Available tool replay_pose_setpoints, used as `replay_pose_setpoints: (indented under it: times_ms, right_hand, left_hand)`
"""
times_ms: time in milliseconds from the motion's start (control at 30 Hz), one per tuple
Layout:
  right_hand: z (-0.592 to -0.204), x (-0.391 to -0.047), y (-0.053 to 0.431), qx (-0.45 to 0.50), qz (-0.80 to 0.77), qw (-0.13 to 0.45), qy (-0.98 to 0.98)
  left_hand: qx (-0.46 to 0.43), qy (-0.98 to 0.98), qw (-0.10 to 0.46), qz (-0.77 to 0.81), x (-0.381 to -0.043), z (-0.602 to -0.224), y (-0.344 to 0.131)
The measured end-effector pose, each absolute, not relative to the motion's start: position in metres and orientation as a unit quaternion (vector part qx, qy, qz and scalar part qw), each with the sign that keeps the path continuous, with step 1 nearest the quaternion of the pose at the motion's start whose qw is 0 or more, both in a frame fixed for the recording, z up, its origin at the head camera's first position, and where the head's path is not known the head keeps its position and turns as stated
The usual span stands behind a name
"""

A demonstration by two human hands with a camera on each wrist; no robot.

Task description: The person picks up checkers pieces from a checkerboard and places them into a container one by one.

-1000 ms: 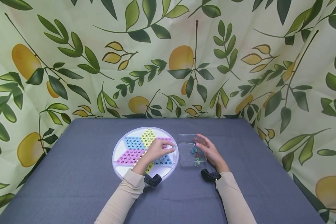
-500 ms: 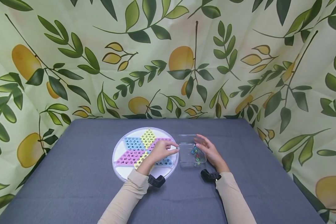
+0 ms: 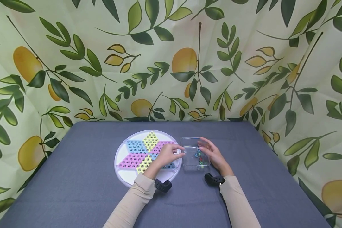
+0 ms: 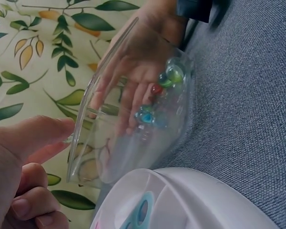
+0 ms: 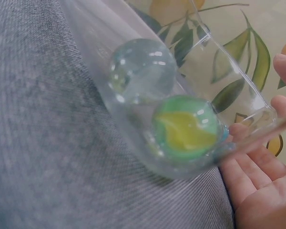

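Note:
My left hand [image 3: 168, 155] pinches a small clear marble [image 4: 68, 139] between thumb and forefinger, at the left rim of a clear plastic box [image 3: 189, 159]. The other fingers of that hand are curled in. Below and left of it lies a round white Chinese checkers board [image 3: 128, 173] with a pink, blue and yellow star of holes. My right hand [image 3: 214, 155] rests along the box's right side, its fingers loosely extended and holding nothing. Inside the box are several marbles, among them a red one [image 4: 156, 89], a green-yellow one [image 5: 186, 126] and a clear one [image 5: 143, 71].
A grey cloth [image 3: 74, 177] covers the table. Behind it hangs a fabric backdrop [image 3: 156, 38] printed with leaves and orange fruit. A black wrist camera [image 3: 163, 186] is strapped at the left wrist, and another sits on the right.
My left hand has moved rightward from over the board to the box's left rim, still pinching the marble. The right hand has stayed at the box.

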State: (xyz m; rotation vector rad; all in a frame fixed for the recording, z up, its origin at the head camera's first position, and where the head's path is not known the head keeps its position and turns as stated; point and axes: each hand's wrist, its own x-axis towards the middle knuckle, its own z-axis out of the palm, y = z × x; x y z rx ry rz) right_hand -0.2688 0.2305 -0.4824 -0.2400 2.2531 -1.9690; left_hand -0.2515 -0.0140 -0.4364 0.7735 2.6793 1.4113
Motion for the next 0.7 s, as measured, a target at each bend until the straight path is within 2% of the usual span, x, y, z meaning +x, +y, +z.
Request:
replay_pose_setpoints:
  times_ms: [567, 700]
  right_hand:
    - [-0.4842, -0.2697, 0.2315, -0.081, -0.646, 0.067, 0.756]
    - [-0.4844, -0.2697, 0.2319, -0.080, -0.645, 0.067, 0.757]
  left_hand:
    - [0.225, 0.863, 0.014, 0.453, -0.2537, -0.4409, -0.0118]
    - [0.210, 0.866, -0.002, 0.453, -0.2532, -0.4410, -0.0109]
